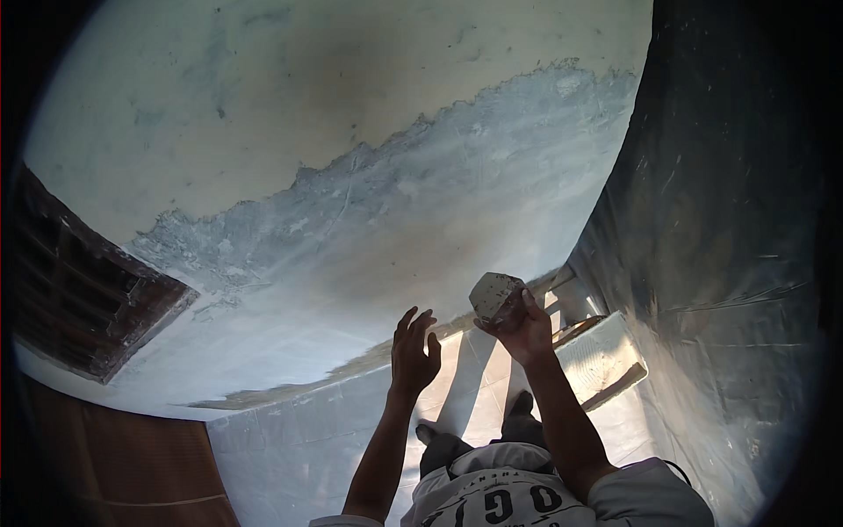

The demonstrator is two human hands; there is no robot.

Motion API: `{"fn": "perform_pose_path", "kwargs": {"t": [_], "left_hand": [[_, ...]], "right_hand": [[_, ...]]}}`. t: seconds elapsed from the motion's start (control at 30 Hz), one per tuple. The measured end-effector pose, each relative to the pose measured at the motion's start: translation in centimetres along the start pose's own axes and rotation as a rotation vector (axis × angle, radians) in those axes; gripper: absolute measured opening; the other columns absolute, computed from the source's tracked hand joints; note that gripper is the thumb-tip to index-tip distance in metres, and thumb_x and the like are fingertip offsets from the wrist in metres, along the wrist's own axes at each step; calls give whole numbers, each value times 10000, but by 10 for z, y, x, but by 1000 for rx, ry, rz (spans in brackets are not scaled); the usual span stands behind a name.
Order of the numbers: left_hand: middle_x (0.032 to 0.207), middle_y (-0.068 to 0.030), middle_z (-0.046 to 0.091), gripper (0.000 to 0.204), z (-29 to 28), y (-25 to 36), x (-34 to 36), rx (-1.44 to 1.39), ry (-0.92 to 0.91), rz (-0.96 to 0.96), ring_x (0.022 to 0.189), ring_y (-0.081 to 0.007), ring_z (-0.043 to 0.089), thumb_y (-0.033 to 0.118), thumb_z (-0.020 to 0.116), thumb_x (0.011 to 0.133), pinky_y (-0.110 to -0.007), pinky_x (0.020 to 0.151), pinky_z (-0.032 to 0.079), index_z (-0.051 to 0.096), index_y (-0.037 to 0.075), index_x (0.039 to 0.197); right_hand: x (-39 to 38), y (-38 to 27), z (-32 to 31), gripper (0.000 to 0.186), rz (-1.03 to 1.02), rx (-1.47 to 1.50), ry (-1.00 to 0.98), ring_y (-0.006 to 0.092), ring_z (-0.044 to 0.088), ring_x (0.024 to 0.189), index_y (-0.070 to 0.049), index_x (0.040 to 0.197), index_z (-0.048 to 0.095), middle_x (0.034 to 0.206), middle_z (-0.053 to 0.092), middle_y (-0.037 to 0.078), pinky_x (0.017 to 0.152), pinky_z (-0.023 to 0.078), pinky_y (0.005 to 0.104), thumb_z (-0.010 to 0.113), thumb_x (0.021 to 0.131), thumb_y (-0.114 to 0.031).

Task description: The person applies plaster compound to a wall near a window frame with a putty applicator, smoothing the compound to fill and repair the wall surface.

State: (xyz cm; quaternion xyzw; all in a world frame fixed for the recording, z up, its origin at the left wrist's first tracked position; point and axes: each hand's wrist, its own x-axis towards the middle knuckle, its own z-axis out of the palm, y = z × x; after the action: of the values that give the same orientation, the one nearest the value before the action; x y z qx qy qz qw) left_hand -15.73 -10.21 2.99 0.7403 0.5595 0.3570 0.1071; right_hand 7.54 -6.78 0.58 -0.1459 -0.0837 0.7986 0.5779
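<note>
In the lower middle, my left hand (415, 350) is raised with its fingers apart and slightly curled, holding nothing, in front of the pale wall (378, 237). To its right, my right hand (527, 328) grips a flat, angular grey piece (494, 294), spotted and darker on one side; I cannot tell exactly what it is. The wall is cream higher up, with a ragged band of whitish grey coating below it.
A dark brown grilled window frame (92, 299) is at left, above a brown panel (118, 457). Dark sheeting (720, 246) hangs at right. A pale rectangular object (597, 347) lies low at right. My feet (520, 402) stand on a sunlit, pale covered floor (299, 465).
</note>
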Motion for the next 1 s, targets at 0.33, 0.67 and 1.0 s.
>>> {"fn": "perform_pose_path", "kwargs": {"t": [0.33, 0.67, 1.0], "left_hand": [[1291, -138, 674, 247, -187, -63, -11, 82, 256, 128, 1375, -356, 497, 24, 603, 847, -487, 1094, 430, 659, 36, 1087], [1238, -175, 699, 250, -280, -102, 34, 90, 387, 349, 1359, -375, 505, 15, 590, 821, -487, 1078, 437, 666, 14, 1059], [1183, -140, 712, 267, -320, -131, 55, 273, 412, 595, 1352, -363, 516, 53, 571, 771, -534, 1138, 386, 668, 25, 1017]], "right_hand": [[19, 126, 140, 472, 35, -57, -66, 326, 548, 1289, -124, 1439, 509, 1408, 576, 122, 1079, 432, 536, 494, 1039, -373], [18, 173, 270, 529, -221, -347, -371, 313, 561, 1294, 21, 1479, 392, 1388, 563, 170, 1117, 441, 511, 572, 1004, -128], [49, 210, 327, 391, -868, -969, -440, 301, 555, 1305, 15, 1410, 536, 1380, 599, 180, 1145, 391, 439, 518, 1030, -77]]}}
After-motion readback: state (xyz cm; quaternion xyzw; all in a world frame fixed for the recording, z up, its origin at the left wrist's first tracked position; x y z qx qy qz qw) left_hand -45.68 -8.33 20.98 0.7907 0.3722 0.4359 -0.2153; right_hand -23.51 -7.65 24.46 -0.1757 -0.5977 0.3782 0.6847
